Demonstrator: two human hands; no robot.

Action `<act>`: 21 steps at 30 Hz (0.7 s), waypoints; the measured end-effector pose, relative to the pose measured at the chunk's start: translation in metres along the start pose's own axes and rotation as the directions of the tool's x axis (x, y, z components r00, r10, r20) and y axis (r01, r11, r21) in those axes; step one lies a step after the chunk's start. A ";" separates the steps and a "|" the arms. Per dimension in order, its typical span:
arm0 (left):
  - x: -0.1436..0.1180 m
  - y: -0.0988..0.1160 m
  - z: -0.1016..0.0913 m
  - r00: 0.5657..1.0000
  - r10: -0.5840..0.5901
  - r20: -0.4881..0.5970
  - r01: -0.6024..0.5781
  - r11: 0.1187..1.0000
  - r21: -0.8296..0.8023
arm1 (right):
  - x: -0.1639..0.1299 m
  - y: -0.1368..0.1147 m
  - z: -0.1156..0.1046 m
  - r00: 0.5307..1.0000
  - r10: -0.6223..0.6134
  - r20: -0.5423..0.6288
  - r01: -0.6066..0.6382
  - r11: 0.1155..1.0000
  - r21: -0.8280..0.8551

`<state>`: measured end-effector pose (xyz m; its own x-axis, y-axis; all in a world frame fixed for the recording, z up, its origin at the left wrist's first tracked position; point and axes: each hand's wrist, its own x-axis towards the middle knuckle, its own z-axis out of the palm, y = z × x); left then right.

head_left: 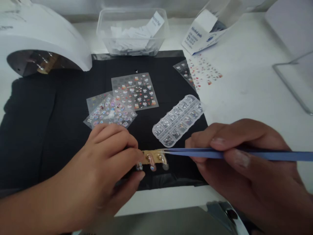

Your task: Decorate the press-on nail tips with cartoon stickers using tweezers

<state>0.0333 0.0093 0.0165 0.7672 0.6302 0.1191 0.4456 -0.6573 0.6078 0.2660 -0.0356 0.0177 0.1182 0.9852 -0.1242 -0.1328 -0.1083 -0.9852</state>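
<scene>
My left hand pinches the left end of a small gold nail tip stand. Clear and pinkish false nails stick out from the stand toward me, some of them decorated. Between the thumb and fingers of my right hand is a pair of blue tweezers. The tweezer tips reach the right part of the stand, close above the rightmost nail; whether they touch it or grip anything I cannot tell. My left fingers hide the stand's left end.
A clear compartment box of rhinestones lies beyond the tweezers. Nail sticker sheets overlap on the black mat. Behind stand a plastic tub of pads, an alcohol pad box and a white nail lamp with another gold stand inside.
</scene>
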 end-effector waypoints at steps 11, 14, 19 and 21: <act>0.007 -0.005 -0.012 0.993 -0.063 0.099 0.078 0.986 -0.150 | 0.009 -0.004 0.001 0.998 -0.039 -0.045 0.046 0.985 0.169; 0.010 -0.007 -0.012 0.988 -0.064 0.137 0.088 0.981 -0.174 | 0.010 -0.004 0.001 0.998 -0.037 -0.041 0.044 0.982 0.181; 0.013 -0.010 -0.012 0.980 -0.061 0.192 0.096 0.980 -0.176 | 0.008 -0.004 0.002 0.999 -0.017 -0.033 0.023 0.985 0.173; 0.013 -0.010 -0.013 0.973 -0.070 0.221 0.113 0.976 -0.186 | 0.008 -0.004 0.003 0.999 -0.015 -0.031 0.020 0.984 0.175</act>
<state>0.0331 0.0299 0.0220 0.8168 0.5681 -0.1003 0.4358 -0.4937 0.7526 0.2649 -0.0267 0.0213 0.1510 0.9821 -0.1128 -0.3002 -0.0632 -0.9518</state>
